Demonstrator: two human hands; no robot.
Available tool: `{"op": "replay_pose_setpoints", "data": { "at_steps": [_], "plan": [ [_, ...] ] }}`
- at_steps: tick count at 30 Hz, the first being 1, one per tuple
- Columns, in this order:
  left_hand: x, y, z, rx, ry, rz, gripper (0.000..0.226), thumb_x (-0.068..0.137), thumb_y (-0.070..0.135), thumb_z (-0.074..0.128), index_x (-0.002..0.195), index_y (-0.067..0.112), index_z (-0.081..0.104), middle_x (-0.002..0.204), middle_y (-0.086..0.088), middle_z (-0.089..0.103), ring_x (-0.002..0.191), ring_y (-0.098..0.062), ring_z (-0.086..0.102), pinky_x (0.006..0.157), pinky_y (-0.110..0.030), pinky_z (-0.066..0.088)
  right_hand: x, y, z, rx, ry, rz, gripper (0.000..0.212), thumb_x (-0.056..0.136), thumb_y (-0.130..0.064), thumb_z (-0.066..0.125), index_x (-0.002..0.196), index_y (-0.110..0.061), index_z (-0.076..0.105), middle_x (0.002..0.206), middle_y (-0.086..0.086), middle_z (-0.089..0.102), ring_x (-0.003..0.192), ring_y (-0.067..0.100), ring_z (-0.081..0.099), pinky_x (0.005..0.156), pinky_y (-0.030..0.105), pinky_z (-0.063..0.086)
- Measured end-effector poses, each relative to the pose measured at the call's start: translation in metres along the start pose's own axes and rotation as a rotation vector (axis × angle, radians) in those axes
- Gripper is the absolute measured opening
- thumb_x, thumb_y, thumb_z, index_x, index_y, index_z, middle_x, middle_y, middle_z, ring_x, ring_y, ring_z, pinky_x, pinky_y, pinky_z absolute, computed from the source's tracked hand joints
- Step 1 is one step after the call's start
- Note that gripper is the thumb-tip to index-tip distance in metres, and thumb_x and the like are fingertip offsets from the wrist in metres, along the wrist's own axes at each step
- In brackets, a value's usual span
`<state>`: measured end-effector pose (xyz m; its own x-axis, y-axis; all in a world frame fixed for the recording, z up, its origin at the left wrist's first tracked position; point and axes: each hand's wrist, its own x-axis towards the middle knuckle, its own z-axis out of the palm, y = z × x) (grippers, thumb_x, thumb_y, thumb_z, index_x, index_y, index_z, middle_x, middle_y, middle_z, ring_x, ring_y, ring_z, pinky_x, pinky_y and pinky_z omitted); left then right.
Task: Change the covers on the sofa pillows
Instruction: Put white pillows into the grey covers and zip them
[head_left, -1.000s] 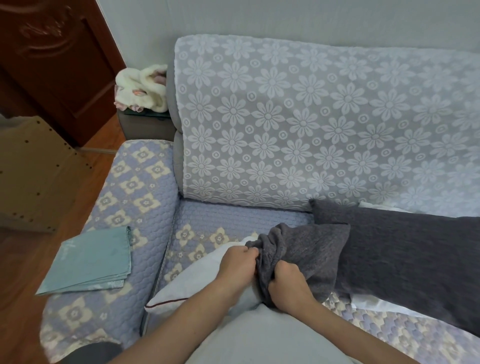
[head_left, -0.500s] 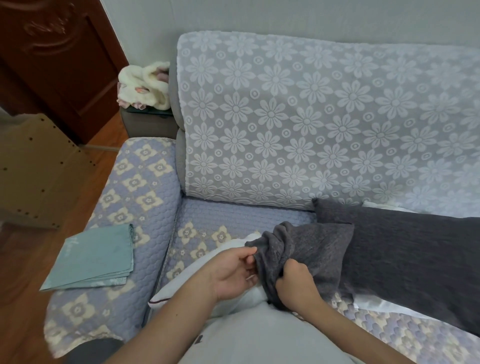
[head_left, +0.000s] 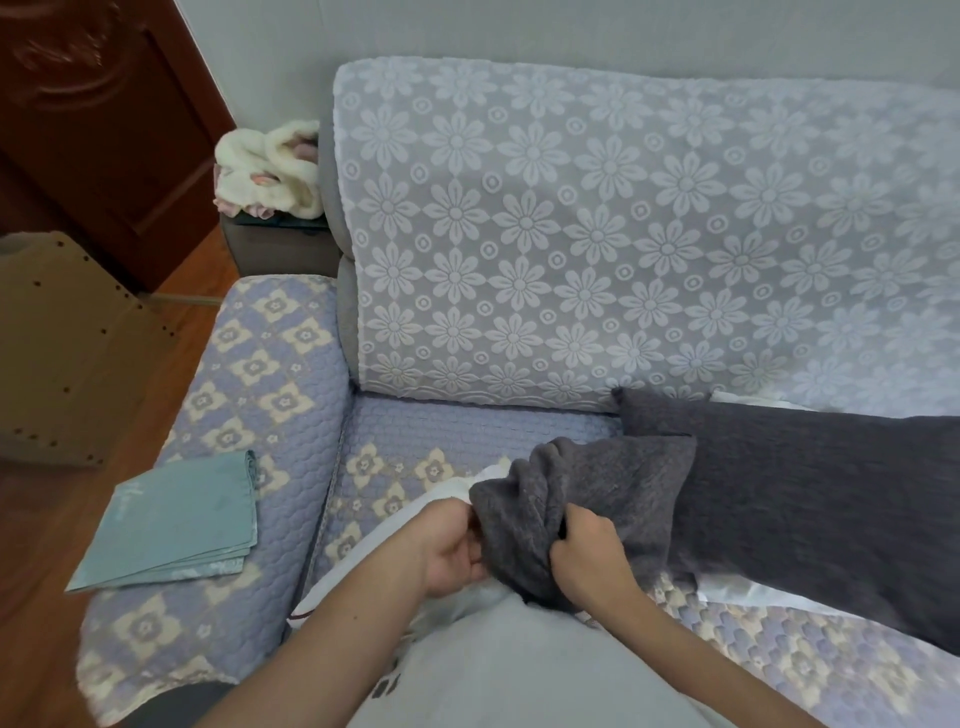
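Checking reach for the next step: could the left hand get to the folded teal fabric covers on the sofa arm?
Probably yes: nothing lies between the left hand and the folded teal fabric covers, but it grips the dark grey knitted pillow cover now.

fluffy cream bundle (head_left: 267, 174) on side table | brown door (head_left: 98, 124) | wooden floor (head_left: 31, 519)

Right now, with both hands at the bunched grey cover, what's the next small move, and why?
Probably draw the grey cover further towards the right with the right hand while the left hand steadies the white pillow. The cover is bunched at the pillow's end and white fabric already shows beside it, so it looks partly off.
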<state>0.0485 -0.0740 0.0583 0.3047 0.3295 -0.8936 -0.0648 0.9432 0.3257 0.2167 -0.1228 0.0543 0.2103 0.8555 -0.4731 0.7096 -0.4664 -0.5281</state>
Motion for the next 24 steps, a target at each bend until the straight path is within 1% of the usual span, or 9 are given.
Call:
{"op": "replay_pose_setpoints", "data": {
  "at_steps": [3, 6, 8, 11, 14, 16, 19, 22, 24],
  "plan": [
    [-0.006, 0.0, 0.008, 0.137, -0.091, -0.038, 0.028, 0.103, 0.026, 0.048, 0.11, 0.015, 0.072, 0.113, -0.008, 0.075, 0.105, -0.025, 0.071, 0.098, -0.041, 0.055, 0.01, 0.008, -0.009, 0.085, 0.059, 0.128, 0.02, 0.081, 0.001, 0.043, 0.066, -0.012, 0.048, 0.072, 0.005, 0.058, 0.071, 0.026, 0.053, 0.063, 0.031, 0.039],
    [-0.012, 0.006, 0.013, 0.09, -0.153, -0.071, 0.035, 0.1, 0.04, 0.056, 0.107, 0.013, 0.077, 0.12, -0.011, 0.073, 0.111, -0.028, 0.069, 0.103, -0.044, 0.052, 0.015, 0.013, -0.015, 0.101, 0.079, 0.138, 0.023, 0.084, -0.001, 0.043, 0.067, -0.015, 0.05, 0.072, 0.002, 0.059, 0.075, 0.027, 0.054, 0.066, 0.031, 0.04],
    [-0.013, 0.011, 0.012, 0.045, -0.161, -0.096, 0.044, 0.096, 0.046, 0.057, 0.094, 0.01, 0.082, 0.116, -0.014, 0.074, 0.104, -0.029, 0.072, 0.101, -0.044, 0.051, 0.015, 0.013, -0.015, 0.078, 0.068, 0.108, 0.021, 0.084, 0.0, 0.042, 0.07, -0.014, 0.05, 0.074, 0.004, 0.059, 0.07, 0.024, 0.055, 0.06, 0.031, 0.04],
    [-0.013, 0.02, 0.005, 0.026, -0.108, -0.107, 0.037, 0.094, 0.03, 0.057, 0.083, 0.004, 0.081, 0.103, -0.016, 0.076, 0.087, -0.03, 0.075, 0.089, -0.046, 0.054, 0.013, 0.014, -0.016, 0.008, 0.073, 0.036, 0.02, 0.082, 0.003, 0.041, 0.07, -0.013, 0.046, 0.074, 0.005, 0.057, 0.066, 0.02, 0.053, 0.054, 0.029, 0.038],
    [-0.008, 0.027, -0.004, -0.047, 0.032, -0.102, 0.023, 0.087, 0.024, 0.056, 0.086, 0.01, 0.074, 0.091, -0.009, 0.075, 0.084, -0.027, 0.07, 0.081, -0.04, 0.054, 0.013, 0.021, -0.024, 0.009, 0.132, 0.014, 0.019, 0.083, 0.0, 0.045, 0.073, -0.016, 0.05, 0.077, 0.004, 0.06, 0.073, 0.025, 0.057, 0.062, 0.03, 0.04],
    [-0.006, 0.029, -0.006, -0.079, 0.066, -0.093, 0.027, 0.092, 0.025, 0.05, 0.086, 0.013, 0.072, 0.088, -0.007, 0.074, 0.084, -0.026, 0.068, 0.079, -0.037, 0.053, 0.02, 0.028, -0.036, 0.046, 0.22, 0.064, 0.016, 0.088, -0.004, 0.051, 0.078, -0.016, 0.055, 0.084, 0.009, 0.066, 0.085, 0.033, 0.061, 0.068, 0.031, 0.039],
    [-0.006, 0.028, -0.001, -0.081, 0.055, -0.09, 0.026, 0.093, 0.026, 0.048, 0.086, 0.016, 0.071, 0.086, -0.005, 0.073, 0.081, -0.022, 0.068, 0.076, -0.034, 0.054, 0.042, 0.041, -0.062, 0.103, 0.351, 0.203, 0.015, 0.088, -0.005, 0.053, 0.089, -0.01, 0.066, 0.097, 0.019, 0.07, 0.098, 0.038, 0.063, 0.073, 0.034, 0.041],
    [-0.011, 0.028, 0.008, -0.053, 0.012, -0.062, 0.024, 0.093, 0.025, 0.05, 0.087, 0.016, 0.072, 0.088, -0.005, 0.074, 0.082, -0.021, 0.069, 0.079, -0.035, 0.053, 0.062, 0.047, -0.089, 0.137, 0.418, 0.266, 0.018, 0.084, -0.002, 0.051, 0.088, -0.009, 0.067, 0.098, 0.021, 0.07, 0.1, 0.041, 0.062, 0.075, 0.036, 0.043],
    [-0.02, 0.033, 0.015, -0.033, -0.001, -0.014, 0.023, 0.094, 0.023, 0.052, 0.084, 0.014, 0.071, 0.083, -0.006, 0.073, 0.077, -0.021, 0.069, 0.072, -0.033, 0.055, 0.074, 0.044, -0.11, 0.153, 0.492, 0.275, 0.022, 0.085, -0.003, 0.052, 0.095, -0.009, 0.07, 0.104, 0.022, 0.07, 0.104, 0.041, 0.061, 0.08, 0.037, 0.045]
  ]
}}
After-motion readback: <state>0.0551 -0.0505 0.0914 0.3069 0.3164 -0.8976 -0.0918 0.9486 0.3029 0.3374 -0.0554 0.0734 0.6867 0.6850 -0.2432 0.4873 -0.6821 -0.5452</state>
